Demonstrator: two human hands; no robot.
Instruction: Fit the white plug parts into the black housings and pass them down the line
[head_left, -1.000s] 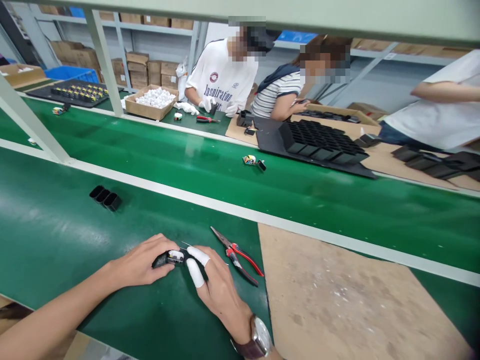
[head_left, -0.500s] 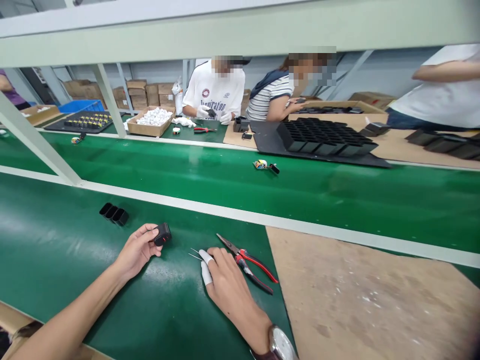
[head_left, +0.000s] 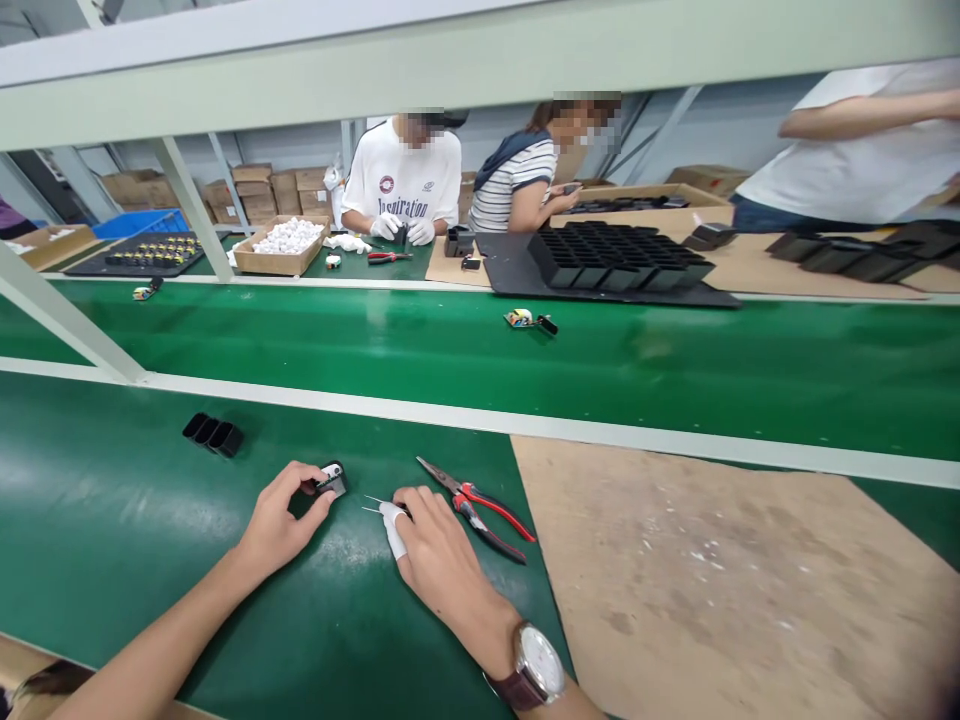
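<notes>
One black casing [head_left: 336,484] pinched between thumb and fingertips of the left hand [head_left: 285,515], closed just far enough to clasp the sides, with a white part [head_left: 330,470] showing at the upturned end; on the green bench [head_left: 330,630] or slightly above, cannot tell. Probably light, stiff-walled and a little slick, yet likely delicate inside; best gripped by the outer walls, away from the exposed parts. Just to the right, thin metal tweezers [head_left: 374,500] in the right hand [head_left: 439,560], under fingers folded close, with prongs slightly apart and aimed toward the casing without touching. Beyond, red-handled pliers [head_left: 480,508] near enough to be knocked. Farther left, three black cups [head_left: 212,435] side by side. Most room for moving toward the body and leftward; limits at the white rail [head_left: 450,415] ahead and the edge of the cardboard sheet [head_left: 712,580] rightward.
</notes>
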